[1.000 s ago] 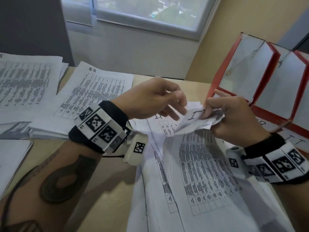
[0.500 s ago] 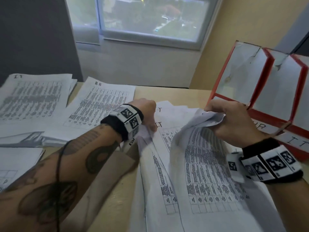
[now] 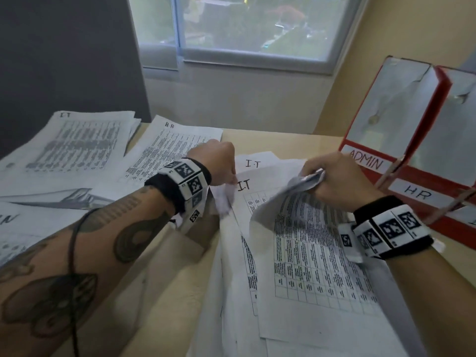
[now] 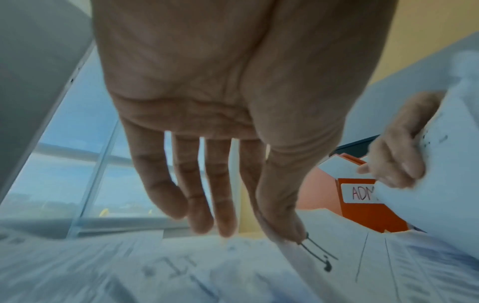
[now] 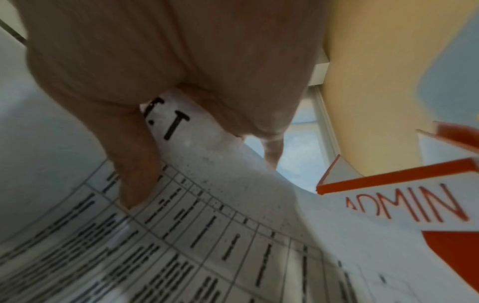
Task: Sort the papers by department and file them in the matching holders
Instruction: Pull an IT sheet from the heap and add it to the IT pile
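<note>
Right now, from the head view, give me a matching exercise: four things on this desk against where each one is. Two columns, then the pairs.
Things
1. ADMIN holder
2. HR holder
3. H.R sheet
4. right hand

Places
A. flat on the desk, just beyond the left hand
B. leftmost of the red holders
C. gripping the lifted corner of the top sheet
D. next red holder, right of the first

Pairs: 1-B, 2-D, 3-A, 4-C
</note>
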The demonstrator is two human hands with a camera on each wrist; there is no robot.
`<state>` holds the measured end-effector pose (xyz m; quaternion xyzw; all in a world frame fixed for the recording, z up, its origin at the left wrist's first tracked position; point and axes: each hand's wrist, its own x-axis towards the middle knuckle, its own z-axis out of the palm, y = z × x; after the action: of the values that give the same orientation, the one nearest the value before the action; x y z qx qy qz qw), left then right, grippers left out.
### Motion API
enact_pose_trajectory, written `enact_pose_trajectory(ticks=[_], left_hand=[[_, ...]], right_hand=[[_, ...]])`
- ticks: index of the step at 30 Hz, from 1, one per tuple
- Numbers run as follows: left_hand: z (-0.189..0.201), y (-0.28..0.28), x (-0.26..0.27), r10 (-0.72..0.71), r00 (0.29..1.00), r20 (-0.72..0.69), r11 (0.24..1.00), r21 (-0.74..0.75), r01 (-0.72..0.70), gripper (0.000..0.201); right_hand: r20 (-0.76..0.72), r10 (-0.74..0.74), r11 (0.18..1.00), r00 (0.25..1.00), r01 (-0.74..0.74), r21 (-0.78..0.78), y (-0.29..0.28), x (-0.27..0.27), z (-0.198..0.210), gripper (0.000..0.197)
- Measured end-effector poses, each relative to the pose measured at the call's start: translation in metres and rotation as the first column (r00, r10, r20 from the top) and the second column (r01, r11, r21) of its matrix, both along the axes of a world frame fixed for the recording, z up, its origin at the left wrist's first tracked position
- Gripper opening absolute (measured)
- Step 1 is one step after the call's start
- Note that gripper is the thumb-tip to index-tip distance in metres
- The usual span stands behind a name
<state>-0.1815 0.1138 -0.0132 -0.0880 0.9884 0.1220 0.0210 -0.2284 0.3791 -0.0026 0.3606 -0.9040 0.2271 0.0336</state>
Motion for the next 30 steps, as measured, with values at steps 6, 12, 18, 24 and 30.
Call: enact_pose_trajectory(ticks=[6,12,18,24,30], left_hand=[[0.038,0.031,0.016,-0.324,0.943,-0.074,0.893,0.306,0.331,0.005],[0.039,0.025,0.011,-0.291,0.954,-0.075,0.722,0.637,0.27,0.031],[0.001,0.008,-0.003,-0.149,0.967,0.208,0.989,0.031,0.145,0.04],[-0.001,0.011,-0.009,-0.047,0.976,0.211,0.996,0.09,0.028,0.03],[0.0,0.012,-0.001,-0.03,0.992,0.125,0.997,0.079,0.02,0.006]], right_hand=[[-0.075,0.065,0.998,0.995,-0.064,0.018,-0.02,0.009,0.001,0.022],[-0.003,0.036,0.994,0.999,-0.036,-0.107,-0.007,0.008,0.001,0.033],[0.09,0.023,0.978,0.996,-0.003,-0.209,-0.001,0.009,0.004,0.052],[0.021,0.044,0.99,0.999,-0.041,-0.132,-0.006,0.009,0.0,0.04],[-0.01,0.058,0.993,0.998,-0.058,-0.101,-0.011,0.007,-0.003,0.036]])
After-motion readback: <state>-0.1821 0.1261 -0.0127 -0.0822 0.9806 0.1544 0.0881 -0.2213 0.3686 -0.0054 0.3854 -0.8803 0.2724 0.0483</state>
